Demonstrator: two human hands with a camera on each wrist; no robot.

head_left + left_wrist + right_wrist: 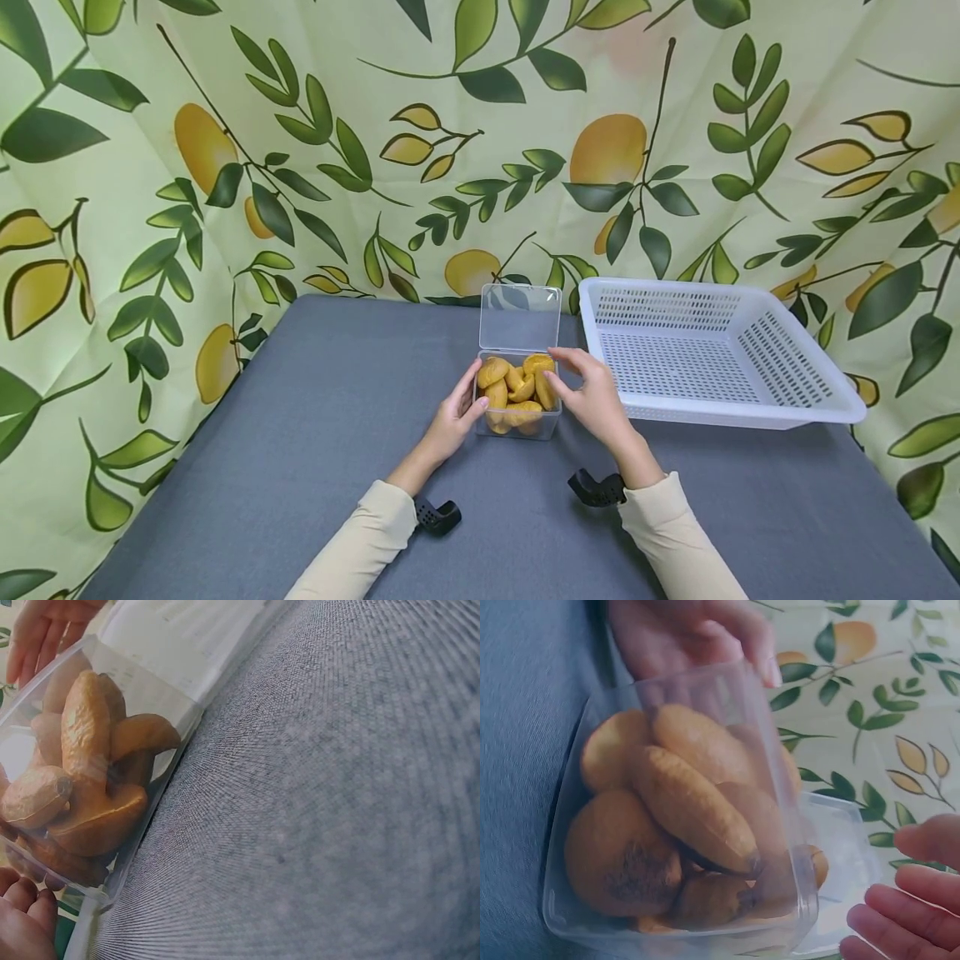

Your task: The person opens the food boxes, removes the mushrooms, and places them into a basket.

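Note:
A clear plastic box stands on the table, filled with several rounded yellow-brown pieces that look like small potatoes or bread rolls. Its transparent lid is raised at the back. My left hand rests against the box's left wall, fingers along the side and thumb near the front corner. On the other side, my right hand is at the right rim, thumb and forefinger spread beside the top pieces. The right wrist view shows the right fingers loosely bent, with nothing in them.
A white perforated plastic basket stands to the right of the box, close to my right hand. The grey cloth-covered table ends at a leaf-and-fruit patterned curtain behind and at the sides. A black wrist mount sits under each forearm.

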